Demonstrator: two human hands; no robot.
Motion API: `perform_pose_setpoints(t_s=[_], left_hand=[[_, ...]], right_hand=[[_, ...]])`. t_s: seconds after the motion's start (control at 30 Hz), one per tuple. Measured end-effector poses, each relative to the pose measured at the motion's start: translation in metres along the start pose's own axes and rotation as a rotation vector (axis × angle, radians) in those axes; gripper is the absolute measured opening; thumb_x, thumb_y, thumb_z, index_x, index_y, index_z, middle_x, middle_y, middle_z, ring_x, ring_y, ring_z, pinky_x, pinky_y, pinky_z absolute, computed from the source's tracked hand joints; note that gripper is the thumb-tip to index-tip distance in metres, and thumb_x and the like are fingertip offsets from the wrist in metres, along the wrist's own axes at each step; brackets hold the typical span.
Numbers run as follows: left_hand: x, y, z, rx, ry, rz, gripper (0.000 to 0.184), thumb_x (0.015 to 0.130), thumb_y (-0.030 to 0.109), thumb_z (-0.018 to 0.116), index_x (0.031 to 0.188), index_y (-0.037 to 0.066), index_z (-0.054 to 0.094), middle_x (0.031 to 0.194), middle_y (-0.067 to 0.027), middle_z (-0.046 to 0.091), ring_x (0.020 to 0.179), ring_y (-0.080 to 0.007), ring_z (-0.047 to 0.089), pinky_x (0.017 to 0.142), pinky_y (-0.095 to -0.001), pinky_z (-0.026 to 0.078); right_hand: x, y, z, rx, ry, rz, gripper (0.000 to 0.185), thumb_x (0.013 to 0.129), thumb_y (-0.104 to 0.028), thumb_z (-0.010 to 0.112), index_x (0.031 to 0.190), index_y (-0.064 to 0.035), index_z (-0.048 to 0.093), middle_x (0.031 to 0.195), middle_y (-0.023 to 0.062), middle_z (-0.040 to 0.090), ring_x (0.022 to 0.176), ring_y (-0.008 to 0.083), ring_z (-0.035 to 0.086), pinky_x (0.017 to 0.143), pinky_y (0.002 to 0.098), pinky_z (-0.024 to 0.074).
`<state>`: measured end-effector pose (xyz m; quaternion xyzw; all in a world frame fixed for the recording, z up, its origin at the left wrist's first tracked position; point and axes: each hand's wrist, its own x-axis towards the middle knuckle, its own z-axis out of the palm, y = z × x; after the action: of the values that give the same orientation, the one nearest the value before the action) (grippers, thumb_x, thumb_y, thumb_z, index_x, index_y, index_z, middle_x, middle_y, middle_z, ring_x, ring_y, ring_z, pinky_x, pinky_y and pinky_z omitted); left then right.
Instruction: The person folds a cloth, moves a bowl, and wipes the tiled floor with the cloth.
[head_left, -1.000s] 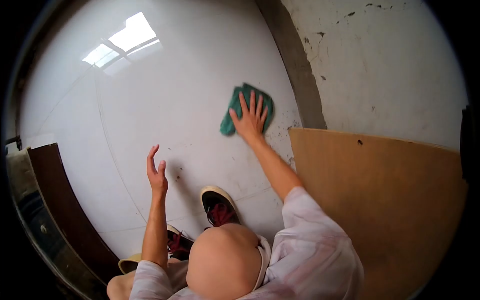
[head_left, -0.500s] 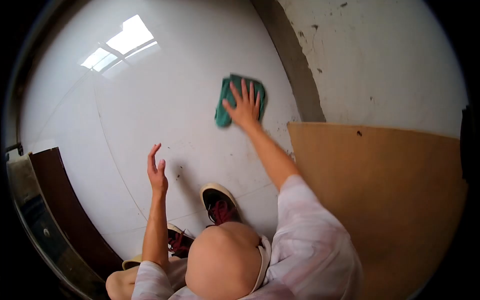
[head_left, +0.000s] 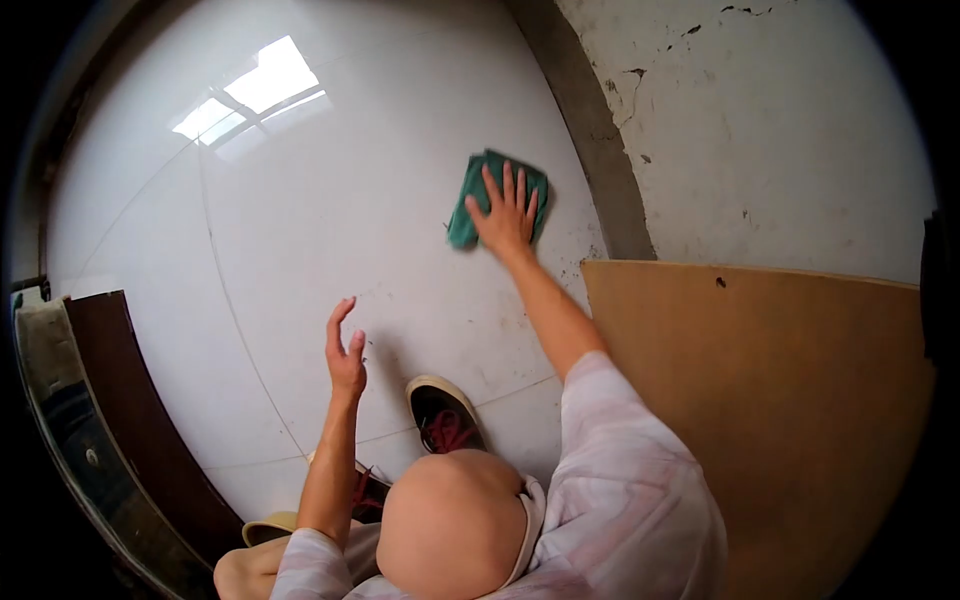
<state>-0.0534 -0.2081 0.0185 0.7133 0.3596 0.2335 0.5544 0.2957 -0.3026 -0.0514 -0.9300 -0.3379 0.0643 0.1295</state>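
My right hand (head_left: 510,218) lies flat on a folded green cloth (head_left: 462,225), fingers spread, pressing it against the glossy white tiled floor (head_left: 330,220). The cloth's edges show to the left of the hand and beyond the fingertips; whatever lies under it is hidden. My left hand (head_left: 346,352) hangs in the air above the floor, left of my shoe (head_left: 440,415). Its fingers are loosely bent with the thumb apart, and it holds nothing.
A brown wooden board (head_left: 750,390) stands at the right, beside a stained white wall (head_left: 750,150) with a grey strip (head_left: 600,150) along its base. Dark furniture panels (head_left: 140,400) are at the left. Small dark specks of dirt (head_left: 590,250) dot the floor near the board's corner.
My right hand and the green cloth have shifted slightly right. My left hand has moved a little to the right and down, still empty. The whole view has shifted slightly.
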Motion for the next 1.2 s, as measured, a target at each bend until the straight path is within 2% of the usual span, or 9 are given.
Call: perform_pose_setpoints(t_s=[0.13,0.33,0.47,0.67,0.73,0.8,0.93,1.07,1.2], left_hand=[[0.005,0.016,-0.002,0.053,-0.073,0.025,0.051,0.099,0.029,0.055,0.141,0.0,0.054,0.145,-0.0141,0.056,0.143,-0.03,0.043,0.121,-0.0436,0.027],[0.013,-0.016,0.003,-0.167,0.105,-0.085,0.051,0.1,0.029,0.054,0.14,-0.002,0.054,0.145,-0.0149,0.056,0.143,-0.0287,0.044,0.121,-0.0423,0.027],[0.004,-0.004,0.006,-0.134,0.037,-0.108,0.05,0.1,0.027,0.053,0.14,-0.002,0.054,0.146,-0.0144,0.056,0.143,-0.0281,0.044,0.121,-0.0415,0.027],[0.001,0.004,-0.016,-0.13,0.046,-0.152,0.053,0.1,0.033,0.054,0.14,-0.002,0.055,0.146,-0.0156,0.056,0.143,-0.0294,0.044,0.122,-0.0434,0.026],[0.0,0.012,-0.024,-0.15,0.075,-0.118,0.054,0.1,0.036,0.054,0.14,-0.002,0.055,0.146,-0.0161,0.055,0.143,-0.0297,0.043,0.122,-0.0437,0.026],[0.005,0.008,-0.021,-0.15,0.07,-0.098,0.054,0.1,0.035,0.054,0.14,-0.002,0.055,0.146,-0.0164,0.055,0.143,-0.03,0.043,0.122,-0.0441,0.026],[0.005,0.004,-0.019,-0.14,0.036,-0.1,0.054,0.1,0.035,0.054,0.14,-0.002,0.054,0.146,-0.0173,0.055,0.144,-0.0306,0.043,0.122,-0.0451,0.026],[-0.004,0.008,-0.027,-0.129,0.047,-0.095,0.055,0.1,0.035,0.055,0.14,-0.003,0.054,0.146,-0.0179,0.055,0.144,-0.0308,0.042,0.123,-0.0451,0.025],[-0.011,-0.002,-0.023,-0.138,0.028,-0.126,0.056,0.1,0.036,0.055,0.14,-0.004,0.053,0.145,-0.0186,0.055,0.144,-0.0311,0.043,0.123,-0.0453,0.025]], right_hand=[[0.03,0.049,-0.005,0.025,0.104,0.278,0.072,0.101,-0.06,0.044,0.163,-0.0254,0.028,0.171,0.0118,0.014,0.158,0.0325,0.009,0.126,0.0552,0.006],[-0.133,0.007,0.015,0.006,-0.027,0.342,0.074,0.104,-0.055,0.041,0.166,-0.0215,0.016,0.171,0.0193,0.004,0.158,0.0386,0.0,0.124,0.0582,-0.003],[-0.112,0.02,-0.005,0.029,-0.14,0.342,0.073,0.105,-0.054,0.039,0.166,-0.0221,0.015,0.172,0.0173,0.001,0.158,0.0375,-0.002,0.124,0.057,-0.0036],[0.038,0.03,0.0,0.034,0.151,0.551,0.069,0.106,-0.053,0.034,0.165,-0.0227,0.016,0.172,0.0163,0.003,0.158,0.036,0.001,0.126,0.0543,-0.0008],[0.017,0.017,0.007,-0.007,0.132,0.455,0.069,0.106,-0.052,0.036,0.165,-0.0219,0.017,0.172,0.0154,0.005,0.158,0.0362,0.004,0.126,0.055,0.0013],[-0.02,0.013,0.001,-0.031,-0.053,-0.008,0.069,0.106,-0.05,0.038,0.165,-0.0194,0.019,0.171,0.0148,0.009,0.158,0.0355,0.006,0.126,0.0548,0.004],[-0.061,0.03,-0.019,0.052,-0.157,0.263,0.069,0.106,-0.048,0.04,0.165,-0.0178,0.02,0.171,0.0143,0.012,0.158,0.0342,0.008,0.126,0.0531,0.0054],[0.02,0.047,-0.001,0.024,0.184,0.514,0.07,0.106,-0.047,0.039,0.165,-0.0174,0.018,0.171,0.0146,0.012,0.158,0.0325,0.009,0.127,0.05,0.006],[-0.008,0.031,0.012,-0.035,0.068,0.157,0.069,0.106,-0.047,0.038,0.165,-0.0173,0.018,0.171,0.0136,0.014,0.157,0.0329,0.011,0.127,0.0501,0.007]])
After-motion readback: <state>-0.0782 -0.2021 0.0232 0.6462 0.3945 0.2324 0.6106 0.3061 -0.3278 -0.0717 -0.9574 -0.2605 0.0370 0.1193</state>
